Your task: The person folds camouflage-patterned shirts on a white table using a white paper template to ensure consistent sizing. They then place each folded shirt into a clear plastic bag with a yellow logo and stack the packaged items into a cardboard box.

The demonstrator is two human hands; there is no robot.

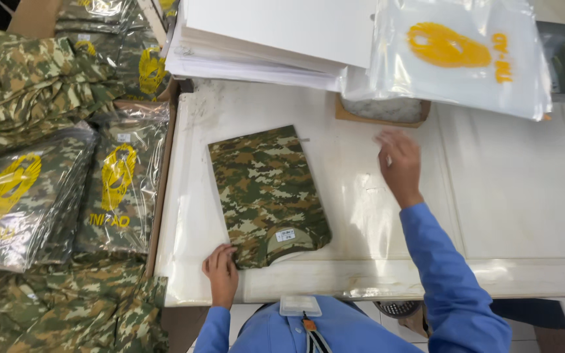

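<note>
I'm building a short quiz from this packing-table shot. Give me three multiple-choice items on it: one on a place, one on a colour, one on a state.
1. Where does the left hand rest?
A. On the near corner of the folded camouflage shirt
B. On the stack of white sheets
C. On the bagged shirts

2. What colour is the print on the clear bags at the far right?
A. Red
B. Yellow
C. Blue

3. What is the right hand doing?
A. Holding a bag
B. Pressing on the shirt
C. Held open above the white table, holding nothing

Answers:
1 A, the fingers lie on the shirt's edge near the collar.
2 B, the emblem shows yellow through the plastic.
3 C, the fingers are spread, with only bare table beneath.
</note>
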